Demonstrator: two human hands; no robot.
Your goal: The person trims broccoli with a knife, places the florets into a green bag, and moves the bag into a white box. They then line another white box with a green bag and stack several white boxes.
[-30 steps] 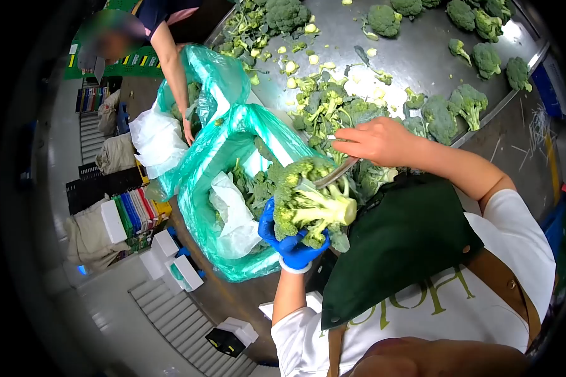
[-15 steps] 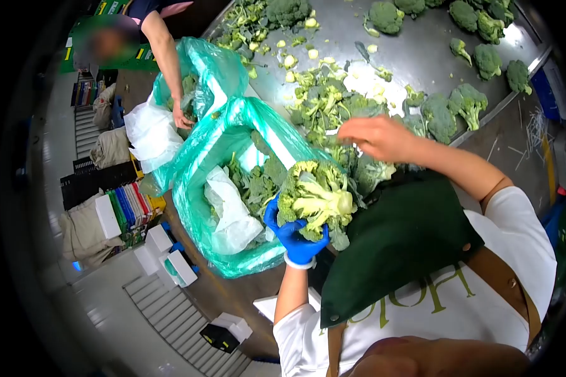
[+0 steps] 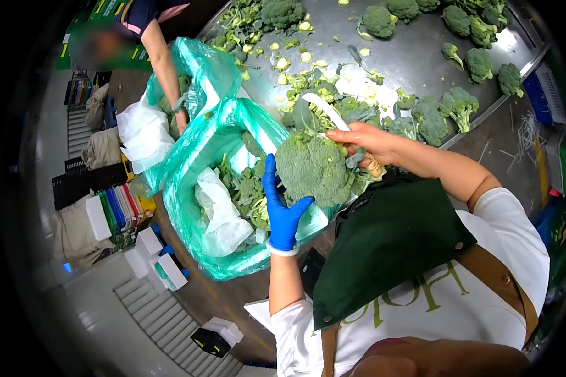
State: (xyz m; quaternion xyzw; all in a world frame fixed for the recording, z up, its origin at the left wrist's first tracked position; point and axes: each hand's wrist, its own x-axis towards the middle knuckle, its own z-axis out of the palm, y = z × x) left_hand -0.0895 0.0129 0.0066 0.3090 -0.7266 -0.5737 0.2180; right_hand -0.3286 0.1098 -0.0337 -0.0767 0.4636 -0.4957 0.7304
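Note:
A large broccoli head [image 3: 313,168] is in front of my apron, its green crown facing me. My left hand [image 3: 284,207], in a blue glove, cups its left side with thumb and a finger spread around the edge; the other fingers are hidden behind it. In my bare right hand [image 3: 370,143] is a knife [image 3: 328,112] with a pale curved blade pointing up and left over the table; its worn tan handle shows below the fingers. Just left of the head, a green plastic bag liner [image 3: 182,220] stands open with broccoli and white paper [image 3: 223,213] inside.
A metal table [image 3: 333,38] carries trimmed leaves and stem pieces, with whole broccoli heads [image 3: 479,66] toward its far right. Another person's arm [image 3: 162,69] reaches into a second green-lined bag [image 3: 210,69]. White boxes [image 3: 151,245] stand lower left on the floor side.
The broccoli head has turned from its cut stem side to its crown. My right hand has come down beside it, and the knife now shows plainly. The other person's arm reaches deeper.

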